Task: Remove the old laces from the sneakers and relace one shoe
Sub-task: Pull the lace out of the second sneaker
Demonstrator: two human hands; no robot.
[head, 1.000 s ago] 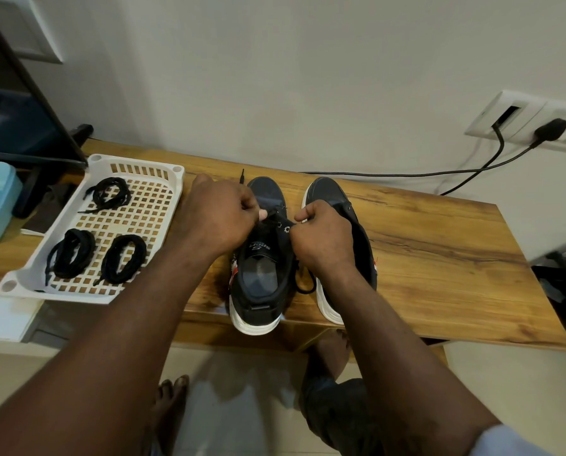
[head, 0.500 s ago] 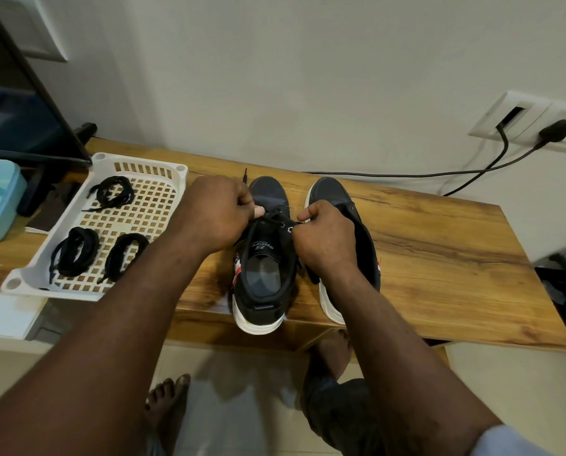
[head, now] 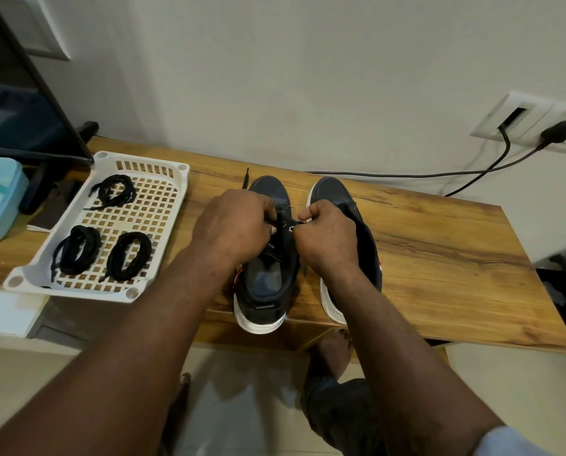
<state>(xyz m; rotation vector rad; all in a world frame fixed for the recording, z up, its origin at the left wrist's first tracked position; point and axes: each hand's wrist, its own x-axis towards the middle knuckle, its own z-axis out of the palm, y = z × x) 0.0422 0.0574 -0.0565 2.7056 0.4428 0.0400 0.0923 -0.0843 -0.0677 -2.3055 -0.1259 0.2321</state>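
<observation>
We pinch the lace (head: 283, 221) with left hand (head: 234, 225) and right hand (head: 327, 240), close together over the shoe (head: 264, 287), parked at the worktop (head: 439, 258) front edge for reach.

A plain off-white wall (head: 308, 77) rises behind a wood-grain table (head: 446, 258), with a white socket plate (head: 518, 113) at the right, a black plug (head: 557, 131) and cable (head: 390, 175), a dark screen (head: 15, 126) at the left, and a pale floor (head: 505, 390) below.
</observation>
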